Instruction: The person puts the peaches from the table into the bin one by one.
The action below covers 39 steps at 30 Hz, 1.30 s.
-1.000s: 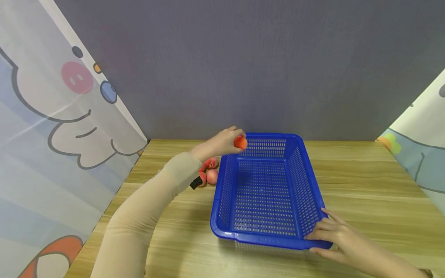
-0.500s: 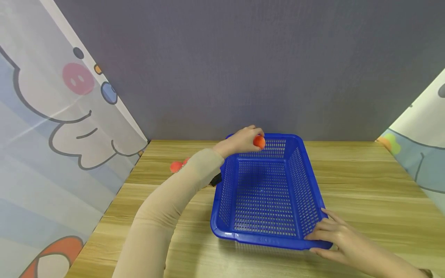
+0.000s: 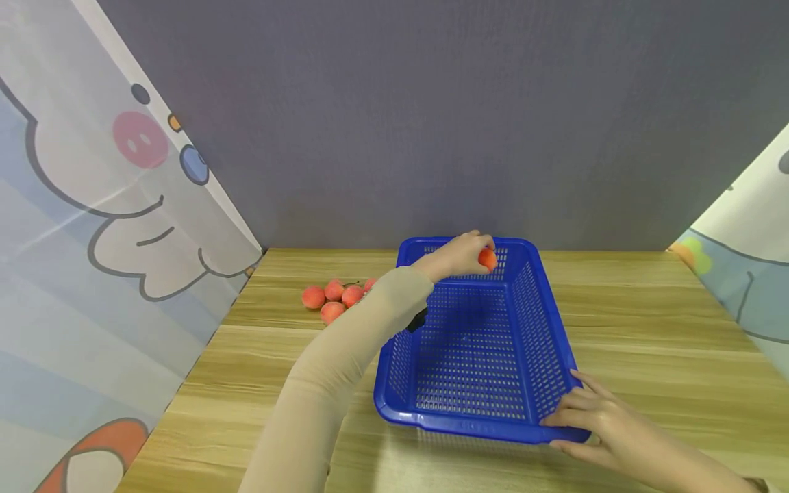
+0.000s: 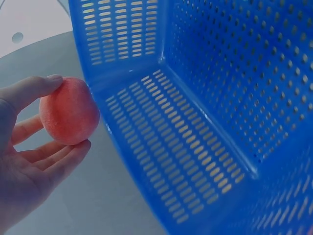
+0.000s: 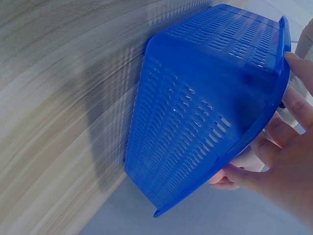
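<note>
Over the far end of the blue plastic basket (image 3: 474, 428), my left hand (image 3: 457, 255) holds a red-orange peach (image 3: 487, 259) between thumb and fingers. In the left wrist view, the peach (image 4: 69, 111) is raised by the basket's rim, with the thumb on top and the fingertips underneath. My right hand (image 3: 593, 419) grips the basket's near right corner, fingers over the rim and thumb against the outer side. The right wrist view shows that hand (image 5: 288, 152) curled round the rim. No peach shows in the visible part of the basket's floor.
Several peaches (image 3: 333, 313) lie grouped on the wooden table (image 3: 296, 383) left of the basket, partly hidden by the left sleeve. One has a dark stem. A grey wall (image 3: 431, 123) stands behind the table, with cartoon-print curtains (image 3: 92, 171) on both sides.
My left hand has carried the peach rightward, from the basket's far left corner to over its far right part. More of the peaches on the table now show. The right hand stays put.
</note>
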Each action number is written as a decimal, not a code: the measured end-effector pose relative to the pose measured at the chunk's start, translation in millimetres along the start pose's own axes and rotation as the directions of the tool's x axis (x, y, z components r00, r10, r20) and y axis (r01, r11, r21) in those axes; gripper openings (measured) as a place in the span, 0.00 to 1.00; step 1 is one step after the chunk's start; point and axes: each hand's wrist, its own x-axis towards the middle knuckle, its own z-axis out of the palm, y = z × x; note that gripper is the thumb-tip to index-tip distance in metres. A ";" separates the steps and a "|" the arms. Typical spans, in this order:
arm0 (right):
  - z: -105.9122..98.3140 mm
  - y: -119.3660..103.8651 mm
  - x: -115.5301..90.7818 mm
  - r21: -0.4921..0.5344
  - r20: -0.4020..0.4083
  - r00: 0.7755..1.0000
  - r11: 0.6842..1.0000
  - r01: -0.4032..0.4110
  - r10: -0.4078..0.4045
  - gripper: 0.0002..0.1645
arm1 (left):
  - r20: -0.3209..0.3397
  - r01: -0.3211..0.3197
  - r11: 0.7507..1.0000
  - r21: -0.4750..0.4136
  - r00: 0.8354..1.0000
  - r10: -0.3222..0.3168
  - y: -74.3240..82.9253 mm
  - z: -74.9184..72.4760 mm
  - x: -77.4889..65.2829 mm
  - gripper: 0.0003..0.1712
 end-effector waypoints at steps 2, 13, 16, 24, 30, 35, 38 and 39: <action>-0.2 0.2 -0.2 -0.006 0.002 1.000 1.000 0.000 0.000 0.10 | 0.006 -0.002 1.000 0.005 1.000 0.002 1.8 4.9 5.9 0.23; -1.7 2.0 -1.0 -0.015 0.026 1.000 1.000 -0.016 0.017 0.10 | 0.043 0.010 0.999 0.050 0.999 -0.012 7.2 32.5 25.6 0.25; -1.8 2.4 -1.4 -0.017 0.030 0.999 1.000 -0.019 0.020 0.10 | 0.039 0.018 0.999 0.047 0.999 -0.020 7.8 40.8 30.9 0.27; -1.2 4.0 -2.4 -0.018 0.029 0.999 1.000 -0.016 0.017 0.10 | 0.040 0.066 0.997 0.040 0.997 -0.068 9.3 58.0 40.4 0.24; -1.1 5.0 -2.5 -0.006 0.028 1.000 1.000 -0.012 0.012 0.10 | 0.025 0.092 0.995 0.042 0.995 -0.093 6.2 69.1 41.2 0.25; 0.1 6.3 -2.3 -0.002 0.009 1.000 1.000 0.004 -0.004 0.09 | 0.004 0.090 0.996 0.025 0.996 -0.090 2.6 77.7 42.6 0.25; 0.9 7.1 -2.9 -0.006 -0.002 1.000 1.000 0.012 -0.012 0.09 | -0.006 0.088 0.996 0.016 0.996 -0.088 1.3 81.7 44.7 0.25; 1.0 7.3 -3.2 -0.006 -0.003 1.000 1.000 0.012 -0.012 0.09 | -0.009 0.089 0.996 0.016 0.996 -0.089 1.0 83.1 45.4 0.25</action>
